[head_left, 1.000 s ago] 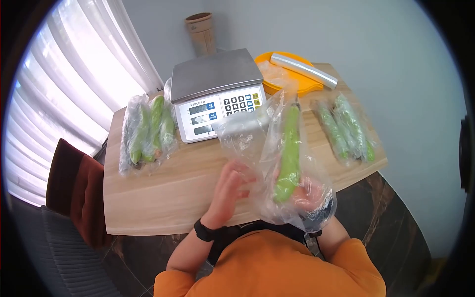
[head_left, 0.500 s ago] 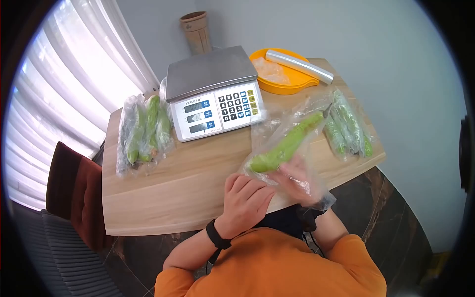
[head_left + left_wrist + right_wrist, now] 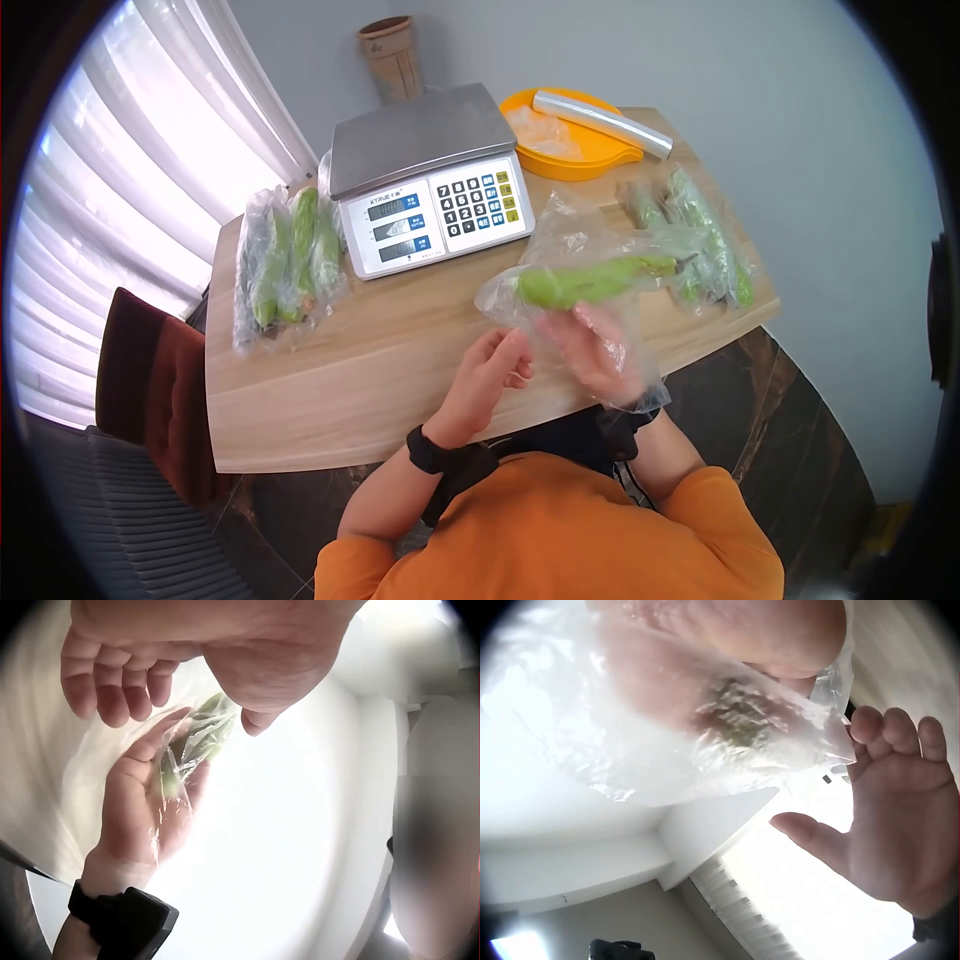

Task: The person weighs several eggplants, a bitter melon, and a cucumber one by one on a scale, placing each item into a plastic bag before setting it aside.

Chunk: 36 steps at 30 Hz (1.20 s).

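We seem mid-bagging, our right hand (image 3: 590, 352) curled round the gourd (image 3: 575, 284), left hand (image 3: 485, 380) empty, fingers loosely parted, and should next draw the bag (image 3: 562, 236) over the gourd

We find, on the pale wood-grain table (image 3: 330, 400), a silver-and-white boxy metal-and-plastic scale (image 3: 435, 222) at centre rear, the long green vegetables in clear plastic bags (image 3: 292, 258) to its left, and a similar bagged green group (image 3: 706, 238) at the table's right. We note the round orange plastic tray (image 3: 612, 158) to the scale's right, with crumpled clear plastic (image 3: 543, 133) in it and a long whitish plastic roll (image 3: 603, 123) across it, and a brown ribbed vase (image 3: 391, 60) behind the scale. We record one long green vegetable (image 3: 590, 282) in a clear plastic bag (image 3: 560, 235), before the tray.
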Each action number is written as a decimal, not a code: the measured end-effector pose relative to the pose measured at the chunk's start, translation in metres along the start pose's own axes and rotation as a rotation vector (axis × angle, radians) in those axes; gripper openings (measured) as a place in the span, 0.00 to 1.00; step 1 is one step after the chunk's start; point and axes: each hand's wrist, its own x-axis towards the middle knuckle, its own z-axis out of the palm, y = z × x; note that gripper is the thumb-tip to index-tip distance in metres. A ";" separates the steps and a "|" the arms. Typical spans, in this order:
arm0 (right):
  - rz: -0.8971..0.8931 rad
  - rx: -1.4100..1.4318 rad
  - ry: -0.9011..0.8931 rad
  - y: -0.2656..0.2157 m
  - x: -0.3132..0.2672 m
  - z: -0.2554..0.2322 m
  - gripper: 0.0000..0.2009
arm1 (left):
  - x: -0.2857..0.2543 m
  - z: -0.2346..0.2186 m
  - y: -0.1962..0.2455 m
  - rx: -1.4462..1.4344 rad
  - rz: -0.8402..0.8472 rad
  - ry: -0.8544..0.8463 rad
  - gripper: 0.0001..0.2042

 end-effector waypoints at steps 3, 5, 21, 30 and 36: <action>-0.165 -0.636 -0.089 0.015 -0.003 -0.031 0.17 | 0.004 0.005 -0.010 0.013 0.128 -0.079 0.08; -0.121 -0.573 -0.025 0.018 -0.003 -0.033 0.16 | 0.000 0.007 -0.013 0.081 0.254 -0.074 0.07; 0.346 0.361 0.216 0.003 0.042 -0.018 0.17 | -0.032 0.033 0.006 0.793 0.311 -0.592 0.04; 0.261 0.461 0.278 0.004 0.045 0.000 0.16 | -0.051 0.048 0.000 0.617 0.413 -1.007 0.06; 0.291 0.497 0.215 0.002 0.052 0.003 0.16 | -0.052 0.046 0.014 0.547 0.425 -0.951 0.05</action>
